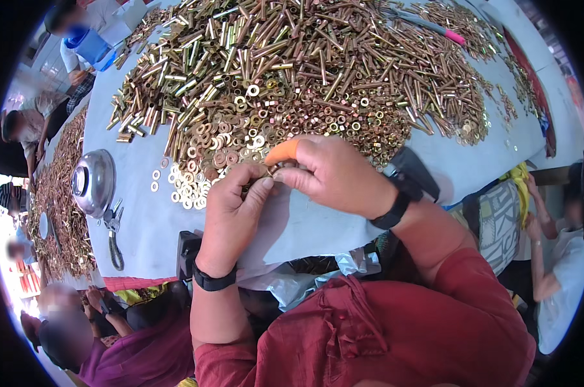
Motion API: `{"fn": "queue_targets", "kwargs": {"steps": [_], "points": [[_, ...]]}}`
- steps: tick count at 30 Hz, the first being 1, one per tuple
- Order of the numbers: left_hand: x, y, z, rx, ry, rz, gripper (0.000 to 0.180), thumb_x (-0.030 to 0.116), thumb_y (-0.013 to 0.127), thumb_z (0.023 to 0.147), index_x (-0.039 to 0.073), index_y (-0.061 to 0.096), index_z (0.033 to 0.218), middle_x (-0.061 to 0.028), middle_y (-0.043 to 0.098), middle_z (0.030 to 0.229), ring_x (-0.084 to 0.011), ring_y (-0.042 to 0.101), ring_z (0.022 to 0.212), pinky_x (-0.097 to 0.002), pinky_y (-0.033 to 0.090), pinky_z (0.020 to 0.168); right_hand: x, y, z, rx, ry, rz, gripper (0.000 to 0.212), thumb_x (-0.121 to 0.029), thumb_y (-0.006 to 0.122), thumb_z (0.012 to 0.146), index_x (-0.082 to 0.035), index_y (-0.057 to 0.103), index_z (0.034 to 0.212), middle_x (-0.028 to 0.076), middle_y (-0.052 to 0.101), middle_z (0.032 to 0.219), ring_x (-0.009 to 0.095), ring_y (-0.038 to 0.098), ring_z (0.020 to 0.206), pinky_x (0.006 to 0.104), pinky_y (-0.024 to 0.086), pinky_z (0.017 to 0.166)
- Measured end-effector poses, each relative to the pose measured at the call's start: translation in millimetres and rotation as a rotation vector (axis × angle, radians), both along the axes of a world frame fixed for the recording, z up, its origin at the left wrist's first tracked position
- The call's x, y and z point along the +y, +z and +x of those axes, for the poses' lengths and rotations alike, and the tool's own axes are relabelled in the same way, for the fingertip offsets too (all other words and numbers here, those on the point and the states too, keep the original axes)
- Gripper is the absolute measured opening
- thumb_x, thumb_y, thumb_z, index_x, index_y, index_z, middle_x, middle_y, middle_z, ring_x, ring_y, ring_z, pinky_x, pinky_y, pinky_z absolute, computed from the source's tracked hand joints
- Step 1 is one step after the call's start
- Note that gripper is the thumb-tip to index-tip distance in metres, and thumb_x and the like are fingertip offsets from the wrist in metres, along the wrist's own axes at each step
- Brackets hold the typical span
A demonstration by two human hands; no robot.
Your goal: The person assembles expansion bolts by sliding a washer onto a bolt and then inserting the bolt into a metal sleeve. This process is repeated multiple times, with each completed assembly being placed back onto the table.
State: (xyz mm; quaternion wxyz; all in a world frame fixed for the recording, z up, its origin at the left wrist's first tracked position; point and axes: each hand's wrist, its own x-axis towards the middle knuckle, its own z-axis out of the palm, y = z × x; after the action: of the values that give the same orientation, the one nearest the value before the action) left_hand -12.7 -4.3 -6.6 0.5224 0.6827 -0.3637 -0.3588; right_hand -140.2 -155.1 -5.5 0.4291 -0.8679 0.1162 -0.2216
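Observation:
My left hand (232, 205) and my right hand (340, 173) meet above the near edge of the heap, fingertips pinched together. Between them is a small brass-coloured metal fastener piece (270, 173), mostly hidden by the fingers, so its exact kind does not show. An orange finger cover (282, 151) sits on my right index finger. Just beyond the hands lie flat washers (224, 138), with hex nuts (343, 124) to their right. Farther back are heaped metal sleeves (195, 71) and long bolts (350, 48). Each wrist wears a black strap with a dark device.
A shiny metal bowl (101, 184) and pliers (113, 222) lie on the pale table cover (143, 226) at left. A pink-handled tool (455, 37) rests at the back right. Another fastener heap (63, 193) is farther left. Several people sit or stand around the tables.

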Motion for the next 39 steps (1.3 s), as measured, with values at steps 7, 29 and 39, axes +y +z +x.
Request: {"fn": "queue_targets", "kwargs": {"steps": [7, 29, 39], "points": [[-2, 2, 6, 0.154, 0.09, 0.036, 0.008, 0.007, 0.058, 0.095, 0.002, 0.057, 0.089, 0.0003, 0.059, 0.077, -0.0079, 0.05, 0.073, -0.0233, 0.043, 0.066, -42, 16, -17, 0.336, -0.352, -0.718, 0.023, -0.015, 0.068, 0.081, -0.011, 0.065, 0.103, 0.01, 0.062, 0.089, 0.03, 0.061, 0.088, 0.0401, 0.049, 0.074], [1, -7, 7, 0.05, 0.05, -0.028, 0.006, 0.008, 0.059, 0.095, 0.002, 0.06, 0.096, 0.0013, 0.059, 0.08, -0.0055, 0.047, 0.069, -0.0211, 0.039, 0.063, -7, -4, 13, -0.005, -0.146, -0.466, 0.016, -0.014, 0.068, 0.084, -0.005, 0.067, 0.096, 0.008, 0.064, 0.086, 0.023, 0.063, 0.08, 0.0327, 0.051, 0.07], [0, -9, 6, -0.087, 0.01, -0.091, 0.006, 0.004, 0.063, 0.091, 0.0, 0.059, 0.095, -0.0017, 0.058, 0.08, -0.009, 0.052, 0.075, -0.0242, 0.045, 0.069, -3, 1, 14, 0.134, 0.057, 0.665, 0.019, -0.011, 0.058, 0.093, -0.003, 0.066, 0.108, 0.002, 0.068, 0.084, 0.008, 0.06, 0.073, 0.0239, 0.05, 0.065]]}}
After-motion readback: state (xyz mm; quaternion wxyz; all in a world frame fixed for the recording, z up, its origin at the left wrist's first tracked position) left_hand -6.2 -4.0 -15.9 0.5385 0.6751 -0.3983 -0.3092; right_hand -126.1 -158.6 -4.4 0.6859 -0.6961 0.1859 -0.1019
